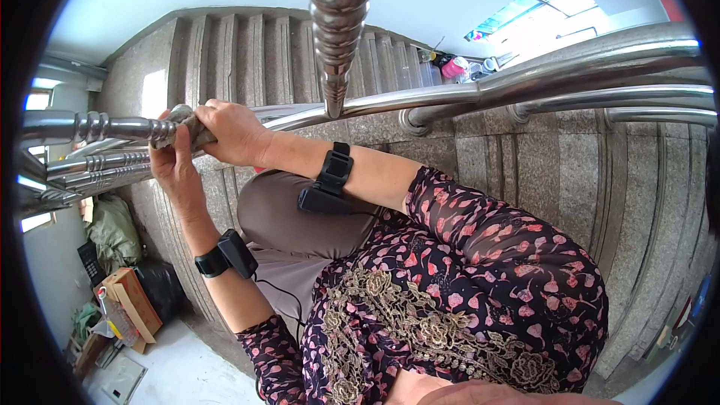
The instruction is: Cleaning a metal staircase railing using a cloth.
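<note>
Both of my hands meet at the ringed lower end of a shiny metal baluster (97, 127) at the left of the stair railing. A greyish-brown cloth (201, 135) is bunched around that end. My right hand (234, 133) is closed on the cloth from the right, its fingers curled over it. From below, my left hand (174, 169) grips the same spot, thumb up against the cloth and fingers behind the baluster. Part of the cloth is hidden under the fingers. Black straps with small boxes sit on both my forearms.
A second ringed baluster (341, 37) rises at top centre. Curved handrails (600, 56) run off to the right. Stone steps (240, 60) lie beyond the railing and more steps (555, 172) at right. A cardboard box (131, 304) and bags stand low at left.
</note>
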The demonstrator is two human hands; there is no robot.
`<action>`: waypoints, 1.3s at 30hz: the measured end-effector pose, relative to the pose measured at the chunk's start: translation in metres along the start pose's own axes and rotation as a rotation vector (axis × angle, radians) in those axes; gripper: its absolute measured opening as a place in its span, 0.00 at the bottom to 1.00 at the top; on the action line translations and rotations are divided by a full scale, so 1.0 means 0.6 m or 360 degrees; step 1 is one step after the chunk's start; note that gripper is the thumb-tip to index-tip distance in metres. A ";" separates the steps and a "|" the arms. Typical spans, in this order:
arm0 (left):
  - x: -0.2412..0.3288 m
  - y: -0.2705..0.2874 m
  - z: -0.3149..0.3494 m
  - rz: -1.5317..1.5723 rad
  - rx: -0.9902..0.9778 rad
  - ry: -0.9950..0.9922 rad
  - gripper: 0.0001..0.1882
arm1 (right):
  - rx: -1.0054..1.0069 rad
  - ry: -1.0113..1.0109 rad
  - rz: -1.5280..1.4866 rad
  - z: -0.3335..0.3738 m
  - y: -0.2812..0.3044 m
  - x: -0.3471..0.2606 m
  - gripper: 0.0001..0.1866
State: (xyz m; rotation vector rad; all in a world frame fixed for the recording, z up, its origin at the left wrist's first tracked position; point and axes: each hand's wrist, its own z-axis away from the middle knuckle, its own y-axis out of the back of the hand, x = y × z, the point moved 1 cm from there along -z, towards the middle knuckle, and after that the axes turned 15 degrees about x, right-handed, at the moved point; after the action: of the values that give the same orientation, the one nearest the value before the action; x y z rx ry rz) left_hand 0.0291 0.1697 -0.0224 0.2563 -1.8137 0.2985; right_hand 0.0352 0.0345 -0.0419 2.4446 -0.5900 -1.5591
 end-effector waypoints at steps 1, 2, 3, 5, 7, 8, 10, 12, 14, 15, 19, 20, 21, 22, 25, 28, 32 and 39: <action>-0.003 0.007 0.000 0.0000 0.0015 0.0005 0.18 | 0.0030 0.0021 -0.0024 0.002 -0.003 -0.003 0.18; -0.003 0.010 0.006 0.0045 -0.0023 0.0011 0.18 | 0.0054 0.0073 -0.0075 0.008 -0.003 -0.003 0.17; -0.029 0.025 0.003 -0.0033 -0.0035 -0.0005 0.16 | -0.0001 0.0109 -0.0034 0.011 -0.014 0.009 0.16; -0.048 0.012 0.015 -0.0006 -0.0051 0.0149 0.20 | 0.0021 0.0092 -0.0171 0.014 -0.009 0.027 0.13; -0.032 -0.006 0.027 -0.0102 0.0055 -0.0024 0.11 | -0.0025 0.0132 -0.0148 0.014 0.009 0.022 0.14; -0.020 -0.005 0.024 -0.0313 0.0092 -0.0092 0.12 | -0.0060 0.0094 -0.0070 0.009 0.024 0.005 0.16; 0.015 -0.005 0.029 -0.0524 0.0168 -0.0183 0.15 | -0.0047 0.0106 -0.0087 -0.002 0.057 -0.038 0.19; 0.065 -0.001 0.021 -0.0437 0.0172 -0.0408 0.20 | 0.0084 0.0290 -0.0288 -0.013 0.076 -0.072 0.20; 0.125 0.003 0.011 -0.0436 0.0164 -0.0555 0.22 | 0.0173 0.0473 -0.0362 -0.035 0.083 -0.114 0.19; 0.154 0.002 0.006 -0.0432 0.0134 -0.0694 0.24 | 0.0277 0.0641 -0.0426 -0.048 0.088 -0.134 0.19; 0.214 -0.013 -0.016 -0.0344 0.0170 -0.1092 0.27 | 0.0421 0.0892 -0.0372 -0.097 0.096 -0.200 0.19; 0.219 -0.018 -0.020 -0.0338 0.0143 -0.1036 0.28 | 0.0460 0.0869 -0.0350 -0.108 0.090 -0.204 0.19; 0.221 -0.021 -0.025 -0.0331 0.0115 -0.0978 0.28 | 0.0500 0.0844 -0.0328 -0.116 0.085 -0.206 0.19; 0.214 -0.023 -0.032 -0.0314 0.0142 -0.0985 0.27 | 0.0541 0.0797 -0.0226 -0.118 0.078 -0.203 0.18; 0.183 -0.012 -0.027 -0.0387 0.0084 -0.0677 0.25 | 0.0436 0.0677 -0.0193 -0.105 0.076 -0.186 0.17; 0.154 -0.020 -0.004 -0.0478 0.0198 -0.0604 0.22 | 0.0312 0.0623 -0.0089 -0.090 0.068 -0.145 0.18; 0.136 -0.018 0.000 -0.0501 0.0273 -0.0577 0.20 | 0.0225 0.0583 -0.0074 -0.082 0.068 -0.138 0.18; 0.173 -0.020 -0.007 -0.0332 0.0365 -0.0822 0.17 | 0.0225 0.0655 -0.0142 -0.093 0.110 -0.182 0.15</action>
State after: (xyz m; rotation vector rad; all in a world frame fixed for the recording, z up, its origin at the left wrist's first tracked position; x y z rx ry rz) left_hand 0.0102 0.1578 0.0797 0.7329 -2.2367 0.3111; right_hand 0.0300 0.0176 0.0962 2.8189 -0.5346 -1.0180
